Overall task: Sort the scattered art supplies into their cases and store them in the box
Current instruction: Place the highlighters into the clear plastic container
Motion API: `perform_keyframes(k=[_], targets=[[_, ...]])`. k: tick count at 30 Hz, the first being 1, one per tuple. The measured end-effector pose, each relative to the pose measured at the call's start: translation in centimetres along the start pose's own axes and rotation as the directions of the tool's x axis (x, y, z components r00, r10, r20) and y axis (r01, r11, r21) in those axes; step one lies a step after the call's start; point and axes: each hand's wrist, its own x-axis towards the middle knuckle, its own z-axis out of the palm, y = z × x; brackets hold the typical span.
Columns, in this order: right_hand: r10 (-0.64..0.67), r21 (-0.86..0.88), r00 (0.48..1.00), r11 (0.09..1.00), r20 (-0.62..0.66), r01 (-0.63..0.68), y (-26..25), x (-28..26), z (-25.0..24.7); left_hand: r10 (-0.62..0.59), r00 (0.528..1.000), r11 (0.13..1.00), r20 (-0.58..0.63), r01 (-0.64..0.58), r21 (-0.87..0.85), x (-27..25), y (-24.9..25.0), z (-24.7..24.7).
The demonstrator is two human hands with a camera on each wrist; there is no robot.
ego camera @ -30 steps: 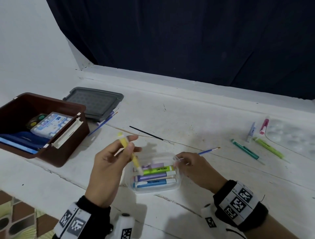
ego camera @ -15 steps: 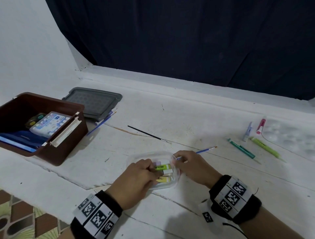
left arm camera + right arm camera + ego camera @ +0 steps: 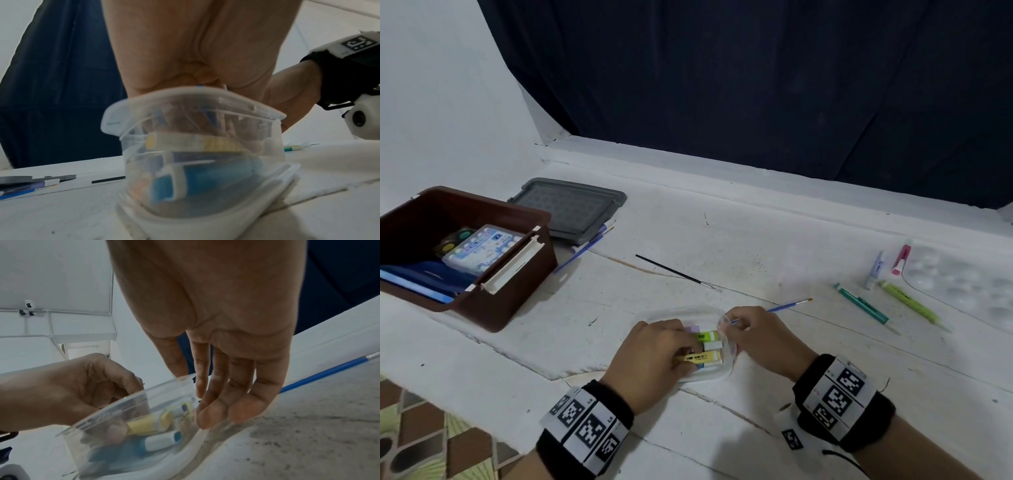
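Note:
A clear plastic case (image 3: 690, 313) sits on the white table in front of me, with several highlighters lying in it. My left hand (image 3: 685, 356) reaches into the case, fingers curled round a yellow highlighter (image 3: 700, 358) that lies on top of the others. In the left wrist view the yellow highlighter (image 3: 195, 142) rests above a blue one (image 3: 205, 181). My right hand (image 3: 726, 325) pinches the case's right rim (image 3: 185, 378) between thumb and fingers. The brown storage box (image 3: 517, 294) stands open at the left, with paint sets inside.
A grey lid (image 3: 571, 212) lies behind the box, with brushes (image 3: 585, 250) tucked at its edge. A black brush (image 3: 674, 272) and a blue brush (image 3: 787, 305) lie loose. At the right are a teal pen (image 3: 859, 303), a green highlighter (image 3: 907, 301), a pink marker (image 3: 900, 260) and a clear palette (image 3: 962, 284).
My left hand came down from above the case with the yellow highlighter and laid it inside on the others. My right hand stayed at the case's right rim.

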Motion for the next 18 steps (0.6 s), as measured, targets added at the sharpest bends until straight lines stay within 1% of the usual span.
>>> perform_keyframes(k=[6,10,12,15,18], targets=[[-0.011,-0.026,1.000,1.000,0.016,0.012,0.0,0.2,0.0,-0.032,0.999,0.999,0.027,0.032,-0.022,0.1,0.2,-0.1],[-0.019,-0.024,1.000,1.000,0.010,0.019,0.0,-0.3,0.0,-0.011,1.000,0.998,-0.012,0.010,-0.057,-0.1,0.2,-0.2],[-0.030,-0.025,0.999,0.999,-0.043,0.029,0.0,-1.0,-0.1,0.017,0.998,0.995,-0.062,-0.023,-0.096,-0.1,0.7,-0.7],[-0.062,0.021,0.984,0.998,-0.165,0.066,0.1,-2.3,-1.1,0.062,0.989,0.974,-0.134,-0.090,-0.207,0.5,2.4,-2.0],[-0.108,0.048,0.943,0.990,-0.316,0.129,0.3,-4.3,-2.9,0.079,0.976,0.914,-0.203,-0.152,-0.375,1.6,5.4,-3.4]])
